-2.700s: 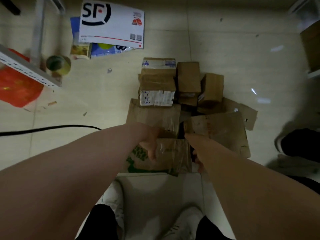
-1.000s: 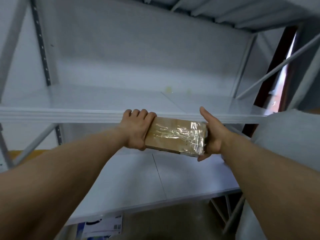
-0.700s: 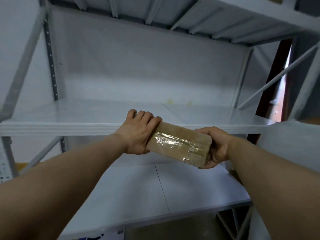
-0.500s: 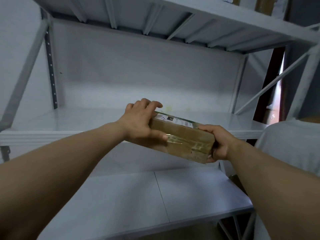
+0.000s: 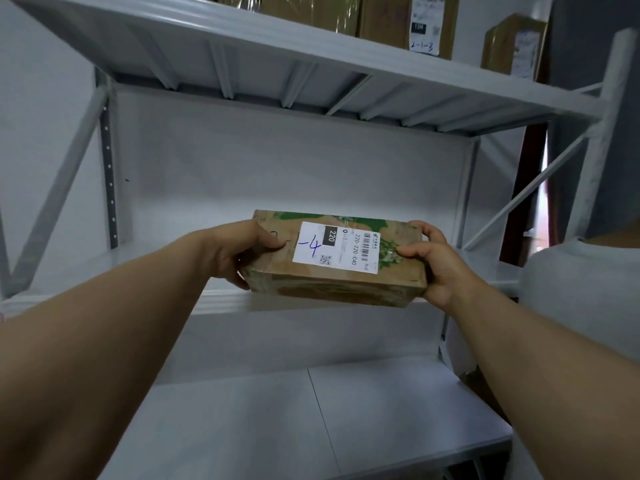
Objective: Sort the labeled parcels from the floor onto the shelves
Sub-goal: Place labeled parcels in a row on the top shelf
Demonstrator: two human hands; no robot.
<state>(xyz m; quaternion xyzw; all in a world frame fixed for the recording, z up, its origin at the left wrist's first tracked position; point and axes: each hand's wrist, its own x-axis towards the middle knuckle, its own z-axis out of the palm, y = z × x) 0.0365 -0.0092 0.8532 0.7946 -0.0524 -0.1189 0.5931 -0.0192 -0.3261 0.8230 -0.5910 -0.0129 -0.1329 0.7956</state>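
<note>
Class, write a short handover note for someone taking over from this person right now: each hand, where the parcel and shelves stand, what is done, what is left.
Left hand: grips the parcel's left end, thumb on top.
Right hand: grips its right end.
Taped cardboard parcel: held in the air in front of the middle shelf, label up, handwritten "-4" showing.
Done: parcel lifted to the rack; top shelf already holds boxes, one marked 2-1-3.
Left: set this parcel on its matching shelf. The floor is out of view.

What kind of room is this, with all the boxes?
Probably a parcel storeroom or pick-up depot: white metal shelves, taped boxes up top, and a barcode-labelled parcel being held.
</note>
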